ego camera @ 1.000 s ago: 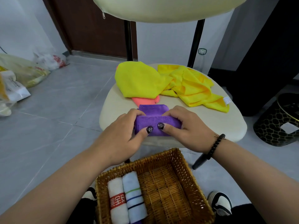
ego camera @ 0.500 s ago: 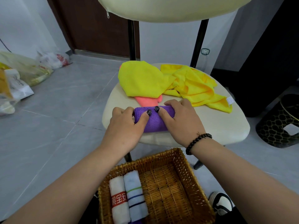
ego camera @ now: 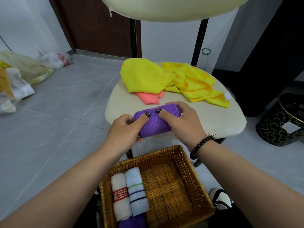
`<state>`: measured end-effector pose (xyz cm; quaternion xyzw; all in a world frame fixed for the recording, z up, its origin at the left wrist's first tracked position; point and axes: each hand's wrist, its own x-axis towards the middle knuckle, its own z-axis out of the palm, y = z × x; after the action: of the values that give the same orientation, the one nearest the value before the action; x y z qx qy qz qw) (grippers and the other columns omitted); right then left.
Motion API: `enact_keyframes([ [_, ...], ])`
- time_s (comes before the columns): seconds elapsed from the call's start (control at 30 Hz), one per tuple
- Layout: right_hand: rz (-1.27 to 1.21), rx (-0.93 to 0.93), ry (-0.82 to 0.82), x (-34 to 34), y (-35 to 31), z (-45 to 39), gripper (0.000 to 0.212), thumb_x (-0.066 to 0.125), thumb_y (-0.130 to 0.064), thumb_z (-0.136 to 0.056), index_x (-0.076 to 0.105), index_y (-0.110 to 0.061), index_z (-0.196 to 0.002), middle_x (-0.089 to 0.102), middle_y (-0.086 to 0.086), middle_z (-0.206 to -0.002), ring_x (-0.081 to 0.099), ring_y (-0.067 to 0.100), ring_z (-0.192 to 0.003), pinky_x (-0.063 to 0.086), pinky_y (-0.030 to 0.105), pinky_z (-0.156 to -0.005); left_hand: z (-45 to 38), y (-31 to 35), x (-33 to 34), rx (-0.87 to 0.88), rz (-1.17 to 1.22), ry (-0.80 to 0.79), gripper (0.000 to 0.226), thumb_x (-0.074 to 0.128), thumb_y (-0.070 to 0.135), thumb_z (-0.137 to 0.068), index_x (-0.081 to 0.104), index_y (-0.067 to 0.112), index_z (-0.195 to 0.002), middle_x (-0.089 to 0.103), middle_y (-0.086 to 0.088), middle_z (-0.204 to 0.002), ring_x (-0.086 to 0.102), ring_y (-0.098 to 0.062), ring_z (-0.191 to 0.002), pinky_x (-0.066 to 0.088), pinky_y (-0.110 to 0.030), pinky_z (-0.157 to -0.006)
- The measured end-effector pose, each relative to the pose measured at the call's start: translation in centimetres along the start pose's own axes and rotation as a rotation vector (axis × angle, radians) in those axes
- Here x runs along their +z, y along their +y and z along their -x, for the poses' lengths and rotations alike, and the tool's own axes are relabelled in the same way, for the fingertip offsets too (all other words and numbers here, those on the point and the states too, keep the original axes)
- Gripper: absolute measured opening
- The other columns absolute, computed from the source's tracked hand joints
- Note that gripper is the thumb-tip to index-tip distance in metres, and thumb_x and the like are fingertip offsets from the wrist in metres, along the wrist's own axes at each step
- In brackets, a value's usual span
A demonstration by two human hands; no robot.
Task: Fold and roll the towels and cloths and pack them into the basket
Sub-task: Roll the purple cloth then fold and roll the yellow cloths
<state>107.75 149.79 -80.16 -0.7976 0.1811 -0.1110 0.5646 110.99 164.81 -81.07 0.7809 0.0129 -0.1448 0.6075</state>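
A purple cloth [ego camera: 154,125], rolled into a thick cylinder, is at the front edge of the cream chair seat [ego camera: 213,119]. My left hand [ego camera: 125,129] grips its left end and my right hand [ego camera: 182,119] grips its right end, both thumbs on top. Behind it lie a lime-yellow cloth [ego camera: 143,76], a crumpled yellow cloth [ego camera: 195,83] and a pink cloth [ego camera: 148,97] partly under the lime one. Below, the wicker basket [ego camera: 194,183] holds a white rolled towel [ego camera: 120,196], a striped rolled towel [ego camera: 137,193] and a purple roll [ego camera: 133,222] at its left side.
The chair back [ego camera: 171,9] hangs over the scene on black posts. A black patterned stool [ego camera: 283,120] stands to the right. Plastic bags [ego camera: 21,74] lie on the tiled floor at left. A shoe [ego camera: 220,198] shows beside the basket.
The purple cloth was rolled away across the seat until it was a full roll. Both hands now hold the roll, drawn back to the seat's front edge.
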Motion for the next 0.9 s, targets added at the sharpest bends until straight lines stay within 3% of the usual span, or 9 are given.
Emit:
enact_keyframes([
  [0.13, -0.231, 0.164, -0.080, -0.4, 0.2, 1.6, 0.035, 0.081, -0.023, -0.070, 0.062, -0.014, -0.099, 0.067, 0.010, -0.101, 0.067, 0.026, -0.093, 0.055, 0.049, -0.085, 1.3, -0.7, -0.6, -0.012, 0.166, -0.034, 0.026, 0.065, 0.031, -0.085, 0.057, 0.006, -0.088, 0.062, -0.009, -0.087, 0.066, -0.014, -0.079, 0.058, -0.029, -0.066],
  [0.33, -0.414, 0.358, -0.318, -1.4, 0.6, 3.6, 0.048, 0.080, -0.013, -0.066, 0.060, -0.001, -0.107, 0.065, 0.021, -0.113, 0.066, 0.029, -0.096, 0.054, 0.039, -0.080, 3.0, -1.4, -1.7, -0.084, 0.184, -0.106, 0.025, 0.069, 0.031, -0.081, 0.061, 0.009, -0.089, 0.067, -0.009, -0.091, 0.065, -0.019, -0.087, 0.055, -0.032, -0.073],
  [0.43, -0.489, 0.405, -0.460, -1.8, 1.0, 4.7, 0.061, 0.075, -0.018, -0.060, 0.061, 0.008, -0.113, 0.065, 0.022, -0.115, 0.063, 0.026, -0.097, 0.050, 0.038, -0.088, 4.1, -1.6, -1.9, -0.082, 0.166, -0.112, 0.023, 0.071, 0.030, -0.078, 0.061, 0.012, -0.090, 0.067, -0.006, -0.086, 0.064, -0.017, -0.081, 0.052, -0.030, -0.069],
  [0.63, -0.512, 0.540, -0.543, -1.9, 3.7, 6.5, 0.059, 0.072, -0.017, -0.065, 0.060, 0.002, -0.120, 0.062, 0.017, -0.124, 0.058, 0.026, -0.112, 0.045, 0.040, -0.099, 6.3, -3.9, -1.1, -0.155, 0.198, -0.133, 0.023, 0.071, 0.020, -0.080, 0.060, 0.012, -0.099, 0.064, -0.008, -0.088, 0.062, -0.016, -0.076, 0.051, -0.033, -0.067],
  [0.77, -0.476, 0.622, -0.590, -1.6, 6.0, 7.2, 0.046, 0.067, -0.010, -0.076, 0.058, 0.000, -0.121, 0.064, 0.015, -0.117, 0.061, 0.022, -0.100, 0.054, 0.034, -0.083, 7.3, -6.2, -0.4, -0.215, 0.188, -0.180, 0.020, 0.066, 0.013, -0.084, 0.066, 0.011, -0.104, 0.066, -0.009, -0.092, 0.062, -0.018, -0.082, 0.051, -0.032, -0.069],
  [0.9, -0.340, 0.662, -0.512, -0.7, 9.4, 7.6, 0.041, 0.071, -0.012, -0.078, 0.061, -0.007, -0.118, 0.064, 0.011, -0.110, 0.062, 0.021, -0.092, 0.055, 0.030, -0.060, 7.5, -9.6, 0.1, -0.280, 0.136, -0.222, 0.007, 0.069, 0.015, -0.083, 0.069, 0.013, -0.090, 0.067, -0.006, -0.084, 0.063, -0.019, -0.076, 0.053, -0.036, -0.075],
])
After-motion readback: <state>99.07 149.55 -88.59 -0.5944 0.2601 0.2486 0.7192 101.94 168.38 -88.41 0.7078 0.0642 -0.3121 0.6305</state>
